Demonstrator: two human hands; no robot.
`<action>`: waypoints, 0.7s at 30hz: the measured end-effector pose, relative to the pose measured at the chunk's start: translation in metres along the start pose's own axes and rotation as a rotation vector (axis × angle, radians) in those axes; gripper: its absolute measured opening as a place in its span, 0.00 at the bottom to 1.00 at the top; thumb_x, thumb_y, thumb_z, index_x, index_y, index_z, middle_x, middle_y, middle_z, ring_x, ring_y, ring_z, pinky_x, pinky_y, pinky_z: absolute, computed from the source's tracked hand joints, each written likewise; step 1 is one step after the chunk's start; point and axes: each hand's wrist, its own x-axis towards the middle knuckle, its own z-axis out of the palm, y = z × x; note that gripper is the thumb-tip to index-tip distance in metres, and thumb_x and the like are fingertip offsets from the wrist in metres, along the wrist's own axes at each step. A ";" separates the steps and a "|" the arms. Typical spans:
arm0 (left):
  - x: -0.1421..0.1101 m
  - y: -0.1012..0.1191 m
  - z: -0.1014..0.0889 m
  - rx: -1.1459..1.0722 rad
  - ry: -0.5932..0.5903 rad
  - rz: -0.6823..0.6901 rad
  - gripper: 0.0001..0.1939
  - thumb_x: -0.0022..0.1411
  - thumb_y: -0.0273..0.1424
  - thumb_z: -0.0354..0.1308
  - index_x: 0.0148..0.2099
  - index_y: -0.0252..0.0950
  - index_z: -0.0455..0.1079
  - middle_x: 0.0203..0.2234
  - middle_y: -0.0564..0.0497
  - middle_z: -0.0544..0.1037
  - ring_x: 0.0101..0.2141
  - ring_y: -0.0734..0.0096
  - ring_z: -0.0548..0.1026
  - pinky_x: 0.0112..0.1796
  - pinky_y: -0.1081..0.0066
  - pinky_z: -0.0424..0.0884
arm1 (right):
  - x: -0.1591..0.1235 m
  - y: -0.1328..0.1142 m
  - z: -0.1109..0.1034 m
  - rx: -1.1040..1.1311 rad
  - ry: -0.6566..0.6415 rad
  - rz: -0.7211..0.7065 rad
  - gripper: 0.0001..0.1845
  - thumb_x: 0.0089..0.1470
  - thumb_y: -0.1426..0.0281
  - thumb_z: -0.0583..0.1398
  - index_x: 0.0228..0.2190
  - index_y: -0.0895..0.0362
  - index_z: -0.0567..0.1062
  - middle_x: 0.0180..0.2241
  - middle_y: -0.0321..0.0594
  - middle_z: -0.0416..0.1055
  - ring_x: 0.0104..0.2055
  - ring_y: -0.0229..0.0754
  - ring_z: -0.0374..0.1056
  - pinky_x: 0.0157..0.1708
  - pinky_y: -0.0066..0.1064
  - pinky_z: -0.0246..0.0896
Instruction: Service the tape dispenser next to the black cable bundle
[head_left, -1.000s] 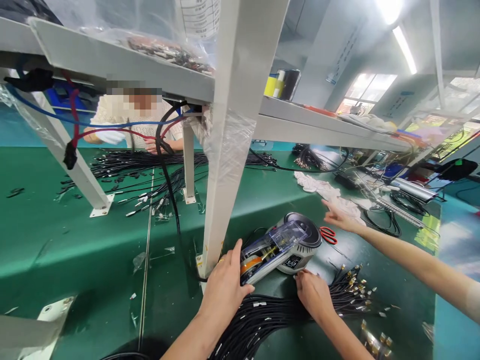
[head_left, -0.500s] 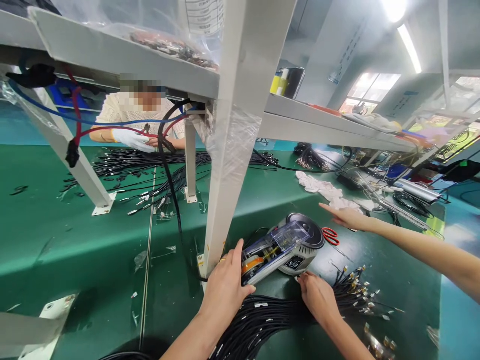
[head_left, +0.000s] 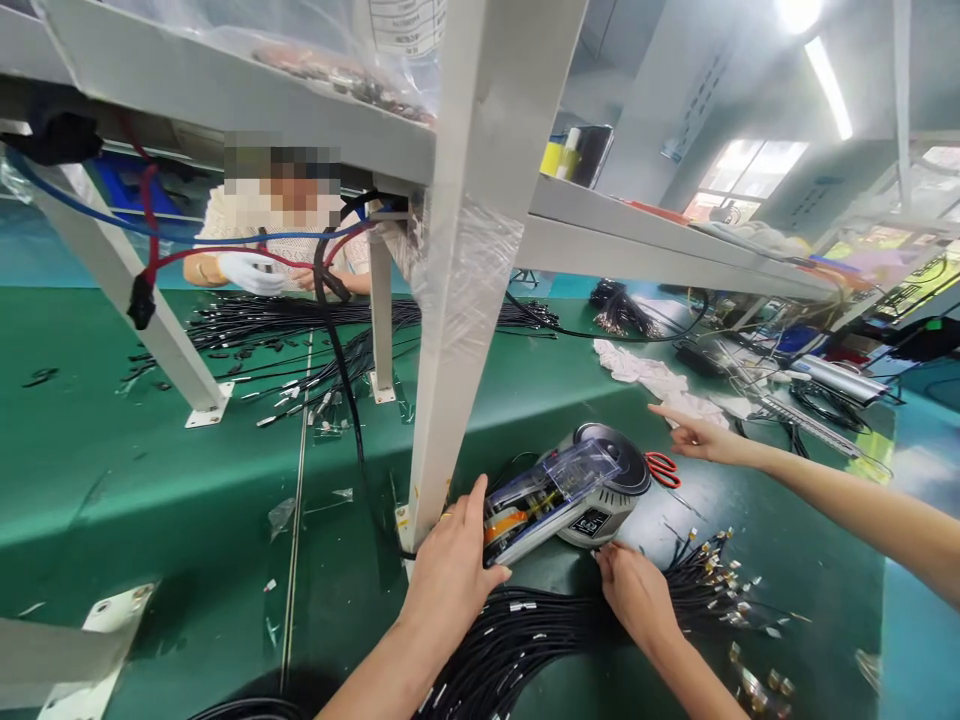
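Observation:
A grey tape machine (head_left: 611, 505) with a round black top, a clear cover and an orange roll stands on the green bench. My left hand (head_left: 454, 560) rests against its near left end, fingers stretched out and thumb apart. Low at the machine's front, my right hand (head_left: 634, 585) has its fingers pressed together; a tiny pale bit shows at the tips, too small to name. Beneath and around my wrists lies a thick bundle of black cables (head_left: 525, 640), its metal connector ends (head_left: 724, 575) fanning out to the right.
Another person's pointing hand (head_left: 701, 437) reaches in from the right, near red-handled scissors (head_left: 662, 468) and a white cloth (head_left: 652, 380). A white post (head_left: 465, 300) rises beside my left hand, carrying a shelf. Across the bench, a gloved co-worker (head_left: 251, 272) handles more black cables (head_left: 285, 312).
The other person's pointing hand has shifted slightly to the right. The co-worker's gloved hand has moved a little. My own hands hold their places.

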 end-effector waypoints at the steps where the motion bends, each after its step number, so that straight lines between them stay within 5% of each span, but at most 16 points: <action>1: 0.000 -0.001 0.001 0.000 0.002 0.000 0.51 0.50 0.39 0.65 0.68 0.40 0.39 0.57 0.42 0.69 0.57 0.54 0.67 0.56 0.61 0.61 | -0.002 -0.003 0.001 -0.002 0.000 -0.001 0.21 0.62 0.70 0.43 0.32 0.58 0.74 0.36 0.42 0.76 0.41 0.45 0.73 0.36 0.31 0.56; 11: -0.001 0.005 -0.003 0.007 -0.021 -0.010 0.49 0.53 0.30 0.65 0.69 0.34 0.40 0.57 0.42 0.67 0.55 0.57 0.67 0.55 0.61 0.64 | 0.012 0.028 -0.008 -0.026 -0.024 0.035 0.21 0.62 0.71 0.42 0.35 0.59 0.74 0.38 0.43 0.75 0.40 0.47 0.74 0.32 0.30 0.53; 18: 0.000 0.008 -0.004 -0.012 -0.008 -0.005 0.51 0.51 0.28 0.67 0.69 0.33 0.41 0.57 0.42 0.67 0.55 0.55 0.67 0.55 0.59 0.65 | 0.000 -0.004 -0.006 -0.013 -0.036 -0.025 0.22 0.61 0.72 0.43 0.34 0.60 0.75 0.40 0.46 0.76 0.42 0.45 0.73 0.38 0.31 0.57; 21: -0.001 0.008 -0.005 -0.008 -0.008 -0.010 0.50 0.52 0.29 0.66 0.69 0.33 0.41 0.56 0.41 0.68 0.55 0.55 0.67 0.54 0.58 0.66 | 0.001 0.000 -0.002 0.007 -0.034 -0.018 0.21 0.62 0.70 0.42 0.36 0.59 0.74 0.41 0.44 0.75 0.43 0.46 0.73 0.38 0.31 0.58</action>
